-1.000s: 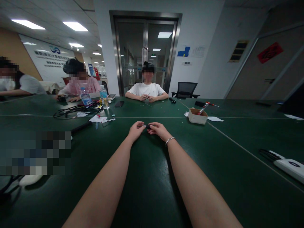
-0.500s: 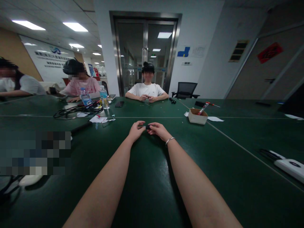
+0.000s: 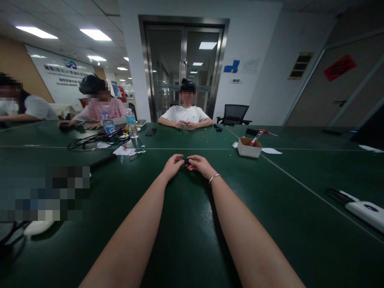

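Observation:
Over the dark green table [image 3: 186,224], my two hands meet straight ahead of me. My right hand [image 3: 200,166] is closed, pinching a small black object [image 3: 187,161] between thumb and fingers. Its kind is too small to make out. At the object's left end is my left hand [image 3: 173,167], thumb and fingers drawn together. What sits between those fingertips is hidden. A silver bangle [image 3: 215,179] circles my right wrist.
Right of my hands stands a small open cardboard box [image 3: 249,151] holding a red-handled tool. Water bottles [image 3: 131,125], tangled black cables [image 3: 90,139] and paper scraps [image 3: 125,151] lie left. A white device [image 3: 364,210] is far right. A person [image 3: 186,116] sits opposite.
The light tip seen between my left fingers and the black object is no longer visible, and the fingers sit closer to it. A co-worker's arm at the left has shifted outward.

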Demonstrator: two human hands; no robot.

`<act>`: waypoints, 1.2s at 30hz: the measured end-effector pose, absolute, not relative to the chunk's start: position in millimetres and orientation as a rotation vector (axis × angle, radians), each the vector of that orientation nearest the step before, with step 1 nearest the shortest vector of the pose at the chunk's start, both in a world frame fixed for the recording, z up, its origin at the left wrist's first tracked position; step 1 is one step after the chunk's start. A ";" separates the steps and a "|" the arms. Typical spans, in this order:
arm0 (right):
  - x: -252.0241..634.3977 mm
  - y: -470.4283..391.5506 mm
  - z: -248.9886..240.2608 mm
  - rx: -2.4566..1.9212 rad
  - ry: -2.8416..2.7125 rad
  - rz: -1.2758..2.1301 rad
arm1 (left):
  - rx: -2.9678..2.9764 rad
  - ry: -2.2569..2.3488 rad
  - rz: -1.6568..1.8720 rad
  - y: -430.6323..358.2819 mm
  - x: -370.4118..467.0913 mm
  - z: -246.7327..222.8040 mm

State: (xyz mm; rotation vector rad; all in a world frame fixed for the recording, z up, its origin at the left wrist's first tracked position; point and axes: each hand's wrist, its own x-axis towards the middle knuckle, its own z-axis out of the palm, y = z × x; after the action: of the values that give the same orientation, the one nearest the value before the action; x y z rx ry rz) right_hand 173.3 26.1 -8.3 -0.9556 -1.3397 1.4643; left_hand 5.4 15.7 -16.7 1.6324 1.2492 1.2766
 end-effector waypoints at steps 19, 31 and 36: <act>172.8 27.7 -9.5 -0.952 -1.349 1.462 | 1.543 1.228 1.292 19.2 3.0 -19.0; 172.5 25.9 -7.5 -0.961 -1.337 1.459 | 1.527 1.203 1.254 12.2 4.7 -10.4; 172.6 25.4 -6.9 -0.957 -1.344 1.465 | 1.544 1.189 1.305 12.5 4.2 -10.0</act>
State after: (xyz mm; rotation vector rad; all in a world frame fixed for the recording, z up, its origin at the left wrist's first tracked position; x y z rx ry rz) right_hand 172.6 25.4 -6.9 -0.9565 -1.3440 1.4650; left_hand 4.2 12.5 -10.0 1.5438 1.1889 1.3053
